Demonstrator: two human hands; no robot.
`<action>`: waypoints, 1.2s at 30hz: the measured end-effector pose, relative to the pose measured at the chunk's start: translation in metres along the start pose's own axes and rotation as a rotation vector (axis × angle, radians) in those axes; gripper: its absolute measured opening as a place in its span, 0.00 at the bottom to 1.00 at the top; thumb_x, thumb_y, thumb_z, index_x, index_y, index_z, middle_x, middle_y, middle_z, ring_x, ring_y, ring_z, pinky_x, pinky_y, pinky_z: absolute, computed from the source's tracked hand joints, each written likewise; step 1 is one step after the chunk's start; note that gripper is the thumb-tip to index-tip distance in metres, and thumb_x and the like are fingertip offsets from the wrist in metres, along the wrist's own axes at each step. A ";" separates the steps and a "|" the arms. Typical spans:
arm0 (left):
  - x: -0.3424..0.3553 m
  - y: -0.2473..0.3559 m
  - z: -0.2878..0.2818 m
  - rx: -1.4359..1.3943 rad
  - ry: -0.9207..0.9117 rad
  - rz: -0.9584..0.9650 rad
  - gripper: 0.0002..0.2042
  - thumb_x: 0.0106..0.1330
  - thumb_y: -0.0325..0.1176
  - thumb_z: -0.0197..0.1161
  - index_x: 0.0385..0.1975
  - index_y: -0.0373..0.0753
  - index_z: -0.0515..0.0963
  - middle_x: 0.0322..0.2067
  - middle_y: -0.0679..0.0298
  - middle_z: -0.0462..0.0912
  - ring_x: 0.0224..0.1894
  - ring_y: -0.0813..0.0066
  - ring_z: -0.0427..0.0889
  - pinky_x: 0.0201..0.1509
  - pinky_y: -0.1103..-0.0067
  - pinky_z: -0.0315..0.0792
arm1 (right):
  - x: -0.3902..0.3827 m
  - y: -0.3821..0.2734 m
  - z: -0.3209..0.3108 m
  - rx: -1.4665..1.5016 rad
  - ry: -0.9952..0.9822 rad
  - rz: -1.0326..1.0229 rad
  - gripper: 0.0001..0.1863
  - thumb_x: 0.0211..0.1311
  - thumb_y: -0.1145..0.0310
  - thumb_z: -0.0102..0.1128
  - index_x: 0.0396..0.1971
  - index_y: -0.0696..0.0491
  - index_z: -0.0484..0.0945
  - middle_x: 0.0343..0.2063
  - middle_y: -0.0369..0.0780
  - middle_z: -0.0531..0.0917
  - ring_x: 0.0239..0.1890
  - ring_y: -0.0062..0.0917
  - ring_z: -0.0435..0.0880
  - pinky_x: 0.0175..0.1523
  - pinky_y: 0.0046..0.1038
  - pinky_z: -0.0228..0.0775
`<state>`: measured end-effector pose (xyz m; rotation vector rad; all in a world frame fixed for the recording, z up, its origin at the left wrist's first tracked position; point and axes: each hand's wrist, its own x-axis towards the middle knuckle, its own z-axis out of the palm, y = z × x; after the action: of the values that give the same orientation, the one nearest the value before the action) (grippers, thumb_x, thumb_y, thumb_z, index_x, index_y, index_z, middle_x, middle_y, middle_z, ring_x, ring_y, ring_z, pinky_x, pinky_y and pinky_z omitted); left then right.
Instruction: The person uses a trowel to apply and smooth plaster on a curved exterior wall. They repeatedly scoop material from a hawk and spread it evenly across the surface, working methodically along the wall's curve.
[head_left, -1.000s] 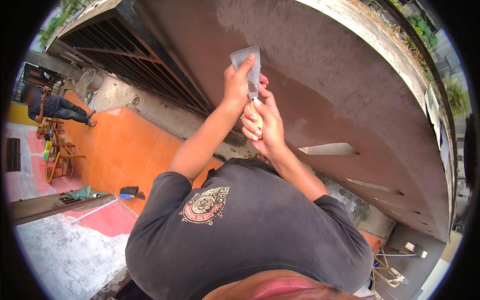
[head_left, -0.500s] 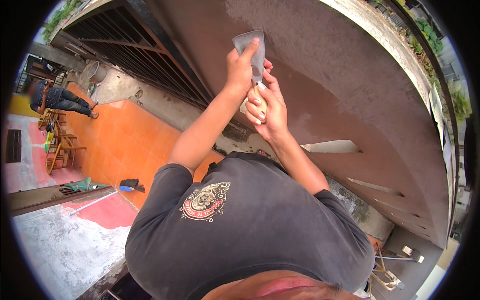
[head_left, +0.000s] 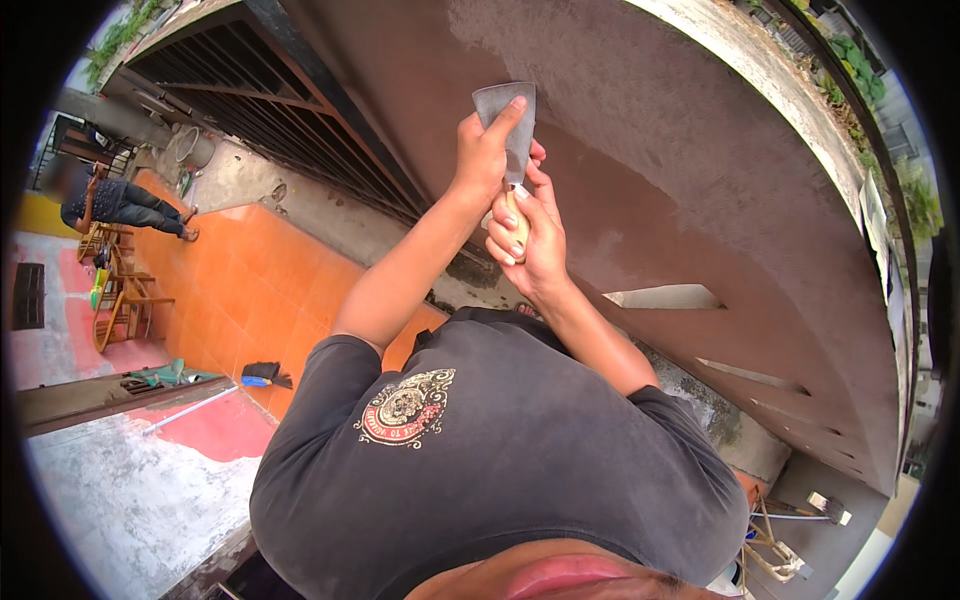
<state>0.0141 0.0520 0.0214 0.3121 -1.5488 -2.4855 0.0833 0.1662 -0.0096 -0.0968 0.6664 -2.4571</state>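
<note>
A putty knife [head_left: 517, 140] with a wide grey metal blade and a pale wooden handle is held in both hands in front of the wall. My left hand [head_left: 484, 155] grips the blade, its thumb lying along the blade's face and the other fingers hidden behind. My right hand [head_left: 538, 235] wraps round the handle. The blade's broad edge points up, toward the brown wall [head_left: 640, 130], part of which has a greyer, rougher coat. Whether the edge touches the wall, I cannot tell.
A dark metal gate [head_left: 270, 110] stands left of the wall. Orange tiles [head_left: 250, 280] cover the floor at left, where a long-handled broom [head_left: 262, 375] lies. Farther off are wooden chairs [head_left: 125, 310], a bucket [head_left: 195, 148] and a standing person [head_left: 130, 205]. Slots [head_left: 665, 297] open low in the wall.
Both hands have drawn the putty knife slightly down, closer to my body. The grip looks the same.
</note>
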 end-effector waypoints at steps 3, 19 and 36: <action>0.000 -0.001 -0.001 0.002 -0.017 -0.007 0.21 0.68 0.48 0.71 0.36 0.34 0.76 0.21 0.56 0.80 0.21 0.68 0.83 0.26 0.73 0.78 | 0.000 0.003 0.001 0.029 0.019 -0.013 0.19 0.81 0.66 0.43 0.67 0.35 0.62 0.27 0.36 0.69 0.12 0.14 0.61 0.16 0.17 0.56; 0.008 0.021 0.014 -0.069 -0.039 0.139 0.22 0.70 0.50 0.69 0.37 0.33 0.76 0.20 0.55 0.81 0.19 0.68 0.83 0.23 0.74 0.78 | 0.015 -0.023 0.012 -0.050 -0.065 -0.064 0.19 0.80 0.67 0.44 0.67 0.39 0.63 0.27 0.37 0.70 0.11 0.14 0.60 0.14 0.15 0.55; -0.009 0.006 0.021 -0.079 -0.013 -0.025 0.18 0.73 0.46 0.67 0.35 0.34 0.76 0.20 0.57 0.82 0.20 0.70 0.83 0.24 0.74 0.79 | -0.003 -0.023 0.000 -0.150 0.101 -0.001 0.14 0.80 0.65 0.43 0.61 0.42 0.66 0.25 0.35 0.69 0.12 0.14 0.59 0.15 0.17 0.54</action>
<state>0.0169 0.0700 0.0365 0.3057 -1.4556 -2.5648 0.0734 0.1839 0.0015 -0.0308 0.8945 -2.4232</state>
